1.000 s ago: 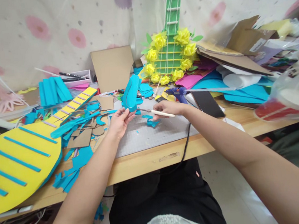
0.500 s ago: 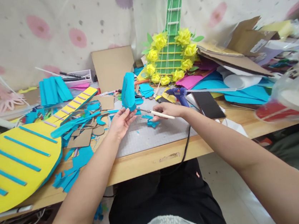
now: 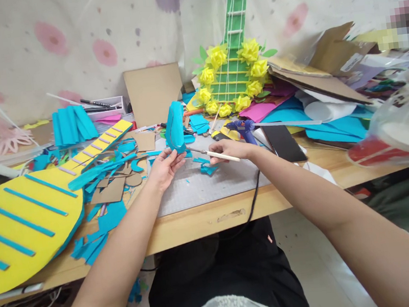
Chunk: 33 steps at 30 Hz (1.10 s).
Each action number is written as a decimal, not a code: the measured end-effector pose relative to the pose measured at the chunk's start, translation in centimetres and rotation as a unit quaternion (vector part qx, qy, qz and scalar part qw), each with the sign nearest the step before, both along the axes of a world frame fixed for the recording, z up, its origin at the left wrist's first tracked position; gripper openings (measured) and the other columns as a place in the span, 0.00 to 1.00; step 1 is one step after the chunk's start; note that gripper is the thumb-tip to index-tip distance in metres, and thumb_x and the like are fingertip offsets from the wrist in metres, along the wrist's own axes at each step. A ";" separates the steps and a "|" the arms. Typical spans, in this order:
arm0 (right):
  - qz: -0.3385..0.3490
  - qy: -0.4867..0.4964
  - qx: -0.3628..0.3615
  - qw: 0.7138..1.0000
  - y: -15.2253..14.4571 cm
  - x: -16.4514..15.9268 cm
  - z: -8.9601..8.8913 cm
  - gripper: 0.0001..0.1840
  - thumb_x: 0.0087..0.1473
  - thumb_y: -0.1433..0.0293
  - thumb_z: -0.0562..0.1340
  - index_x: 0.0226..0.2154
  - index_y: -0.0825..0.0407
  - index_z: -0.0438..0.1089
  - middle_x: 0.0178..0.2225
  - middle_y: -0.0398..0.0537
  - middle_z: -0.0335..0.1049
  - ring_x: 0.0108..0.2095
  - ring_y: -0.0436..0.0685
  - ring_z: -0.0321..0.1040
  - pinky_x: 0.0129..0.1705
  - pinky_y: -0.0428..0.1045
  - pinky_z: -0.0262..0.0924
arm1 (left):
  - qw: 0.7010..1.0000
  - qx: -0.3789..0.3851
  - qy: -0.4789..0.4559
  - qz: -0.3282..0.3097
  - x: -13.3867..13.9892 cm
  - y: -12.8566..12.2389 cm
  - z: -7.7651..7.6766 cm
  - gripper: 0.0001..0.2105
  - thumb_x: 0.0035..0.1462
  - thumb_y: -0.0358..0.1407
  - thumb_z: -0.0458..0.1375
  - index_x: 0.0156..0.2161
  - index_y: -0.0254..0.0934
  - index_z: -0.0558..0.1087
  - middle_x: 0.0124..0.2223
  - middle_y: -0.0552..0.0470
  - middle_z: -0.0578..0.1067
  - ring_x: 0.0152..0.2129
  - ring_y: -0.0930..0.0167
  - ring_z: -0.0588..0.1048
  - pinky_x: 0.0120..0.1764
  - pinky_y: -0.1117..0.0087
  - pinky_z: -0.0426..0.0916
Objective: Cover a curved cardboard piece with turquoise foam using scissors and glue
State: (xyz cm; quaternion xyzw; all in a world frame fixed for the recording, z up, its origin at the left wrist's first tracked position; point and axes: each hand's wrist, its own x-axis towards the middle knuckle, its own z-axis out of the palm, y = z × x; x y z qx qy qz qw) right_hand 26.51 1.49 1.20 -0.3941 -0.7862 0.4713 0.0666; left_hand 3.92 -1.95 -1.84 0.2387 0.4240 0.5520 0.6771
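Note:
My left hand point(image 3: 166, 170) pinches the lower end of a blue paper-covered piece point(image 3: 175, 127), long with a rounded top, held upright above the mat. Scissors with white handles point(image 3: 226, 156) are in my right hand point(image 3: 230, 148), fingers wrapped round the grips. Their dark blades point left, with the tips at the lower edge of the blue piece. Whether the blades grip the paper, I cannot tell. Crumpled blue scraps point(image 3: 208, 169) lie on the grey cutting mat point(image 3: 194, 194) just below the scissors.
A yellow guitar-shaped craft point(image 3: 23, 213) with blue strips lies at left beside blue and cardboard scraps point(image 3: 108, 190). Behind stands a green craft neck with yellow paper flowers point(image 3: 251, 49). A blue glue gun point(image 3: 244, 128), black phone point(image 3: 284, 143) and plastic-wrapped cup point(image 3: 381, 145) are at right.
The blue piece has tilted slightly at my left hand, its top dipping a little. Both hands stay nearly in place, and the view shifts slightly.

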 end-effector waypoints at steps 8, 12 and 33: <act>0.001 -0.043 0.050 0.998 0.2 0.1 0.7 0.24 0.40 0.50 0.63 0.22 0.54 0.58 0.19 0.37 0.53 0.22 0.45 0.49 0.25 0.45 0.42 | 1.000 0.012 0.005 -0.003 0.2 0.0 -0.1 0.04 0.53 0.24 0.55 0.32 0.34 0.65 0.27 0.53 0.76 0.28 0.74 0.78 0.34 0.76 0.72; -0.005 -0.041 0.044 0.998 0.3 -0.1 0.5 0.24 0.39 0.50 0.63 0.21 0.53 0.57 0.19 0.37 0.53 0.22 0.45 0.49 0.25 0.45 0.41 | 1.000 0.010 0.004 0.007 0.3 -0.1 -0.1 0.04 0.53 0.24 0.56 0.32 0.33 0.65 0.28 0.53 0.76 0.29 0.74 0.78 0.34 0.76 0.72; -0.021 -0.050 0.097 0.994 0.4 -0.1 -0.8 0.27 0.38 0.46 0.62 0.21 0.53 0.57 0.20 0.37 0.50 0.23 0.46 0.47 0.26 0.45 0.40 | 0.999 -0.010 -0.028 0.017 0.6 -0.1 0.0 0.05 0.53 0.24 0.56 0.29 0.34 0.66 0.29 0.53 0.76 0.30 0.74 0.78 0.35 0.77 0.73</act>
